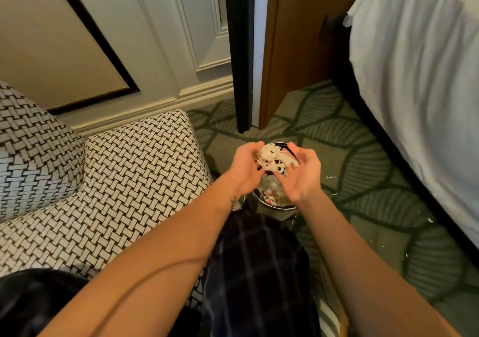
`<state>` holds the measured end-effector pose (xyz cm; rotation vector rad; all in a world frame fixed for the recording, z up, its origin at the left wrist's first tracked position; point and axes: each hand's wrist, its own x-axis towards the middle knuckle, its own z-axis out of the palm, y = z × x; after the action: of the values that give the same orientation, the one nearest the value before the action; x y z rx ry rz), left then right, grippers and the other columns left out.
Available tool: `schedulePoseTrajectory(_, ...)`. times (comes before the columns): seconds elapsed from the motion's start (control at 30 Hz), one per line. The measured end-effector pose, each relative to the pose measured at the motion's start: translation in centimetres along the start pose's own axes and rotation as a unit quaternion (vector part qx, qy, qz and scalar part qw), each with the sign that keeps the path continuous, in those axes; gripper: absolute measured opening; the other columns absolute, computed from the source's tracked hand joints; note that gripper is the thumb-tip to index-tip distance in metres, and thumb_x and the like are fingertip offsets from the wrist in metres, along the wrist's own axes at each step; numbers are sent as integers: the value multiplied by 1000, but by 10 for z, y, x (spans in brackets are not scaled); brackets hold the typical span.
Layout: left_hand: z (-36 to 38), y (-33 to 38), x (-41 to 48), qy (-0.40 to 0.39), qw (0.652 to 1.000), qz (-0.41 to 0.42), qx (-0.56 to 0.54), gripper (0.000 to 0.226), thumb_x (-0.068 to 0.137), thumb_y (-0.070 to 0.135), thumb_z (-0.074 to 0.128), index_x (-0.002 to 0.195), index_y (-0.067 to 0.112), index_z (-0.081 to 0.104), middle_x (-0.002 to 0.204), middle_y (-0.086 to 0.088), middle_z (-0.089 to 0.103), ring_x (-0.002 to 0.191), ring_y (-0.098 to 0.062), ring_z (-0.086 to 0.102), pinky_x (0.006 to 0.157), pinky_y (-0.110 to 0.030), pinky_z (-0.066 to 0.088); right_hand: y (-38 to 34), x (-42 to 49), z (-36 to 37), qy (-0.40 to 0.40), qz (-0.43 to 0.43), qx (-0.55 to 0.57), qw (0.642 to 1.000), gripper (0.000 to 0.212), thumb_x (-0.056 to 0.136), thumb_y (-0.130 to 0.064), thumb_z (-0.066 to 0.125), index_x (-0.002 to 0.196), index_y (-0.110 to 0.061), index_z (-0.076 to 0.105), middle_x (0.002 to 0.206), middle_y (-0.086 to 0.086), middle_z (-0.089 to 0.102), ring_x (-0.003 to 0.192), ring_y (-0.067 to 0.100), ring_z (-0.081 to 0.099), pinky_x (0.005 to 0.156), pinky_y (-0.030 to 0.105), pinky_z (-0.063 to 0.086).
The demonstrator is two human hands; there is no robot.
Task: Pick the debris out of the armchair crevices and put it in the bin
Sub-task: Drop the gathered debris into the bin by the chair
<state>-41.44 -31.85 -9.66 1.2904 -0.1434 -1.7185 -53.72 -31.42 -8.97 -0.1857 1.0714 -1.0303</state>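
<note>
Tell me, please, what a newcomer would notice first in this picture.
First, the clump of white shredded debris held between the left hand and the right hand at centre frame, above the round bin on the floor. Next, the basket-weave armchair on the left and the white-sheeted bed on the right, with small white scraps on the green leaf-pattern carpet.

You saw no readable text, brand or number: none on the debris (272,158) held in your left hand (245,167) and right hand (303,174), nor on the bin (274,206) below them.
</note>
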Motion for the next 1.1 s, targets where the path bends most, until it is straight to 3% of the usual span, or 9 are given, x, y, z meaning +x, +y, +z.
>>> schedulePoseTrajectory(0.17,7,-17,12,16,998,-59,4,15,97,19,47,102,13,60,105,-3,56,92,-17,50,88,-33,42,-7,12,-12,53,7,-31,998,42,100,-27,47,138,-13,58,155,8,44,148,21,34,116,55,36)
schedulePoseTrajectory(0.27,12,-21,7,5,998,-69,3,22,96,21,50,113,10,59,128,-9,52,122,-23,48,112,-40,36,-9,11,-17,51,18,-30,998,42,102,-25,46,140,-11,57,156,10,42,150,22,31,115,54,38)
schedulePoseTrajectory(0.33,14,-18,1,3,998,-63,2,21,97,21,49,110,9,61,126,-10,54,138,-25,42,118,-42,33,-9,6,-17,35,16,-31,999,43,102,-25,44,141,-11,55,156,11,42,149,23,33,116,52,38)
schedulePoseTrajectory(0.57,4,-2,-41,-7,999,-38,-33,18,96,19,49,100,7,62,120,-11,59,139,-29,46,116,-40,38,-7,-24,-5,-37,-12,-59,998,40,103,-25,45,138,-9,56,147,14,52,137,24,49,116,47,39)
schedulePoseTrajectory(0.67,-9,13,-72,-23,998,0,-64,31,99,24,46,116,5,62,139,-15,57,138,-30,48,118,-43,37,-11,-47,19,-73,-13,-82,994,29,104,-22,45,122,-10,63,141,16,58,128,25,56,110,44,45)
schedulePoseTrajectory(0.8,-33,37,-123,-43,992,60,-104,58,107,42,31,145,1,48,147,-19,53,137,-31,49,117,-45,37,-10,-83,60,-160,-4,-135,978,36,105,-24,45,135,-7,57,139,16,59,123,26,60,102,40,50)
schedulePoseTrajectory(0.97,-77,67,-185,-38,981,120,-151,69,106,51,25,149,0,42,153,-20,45,143,-33,42,121,-47,32,19,-128,115,-242,-5,-183,953,40,106,-24,46,142,-8,53,137,14,62,125,27,61,109,42,48)
schedulePoseTrajectory(1.1,-127,85,-231,-6,973,159,-166,69,106,52,24,144,-1,48,144,-21,54,134,-33,52,118,-49,36,57,-162,156,-282,3,-213,936,32,104,-22,51,131,-8,60,130,15,66,120,26,65,108,43,50)
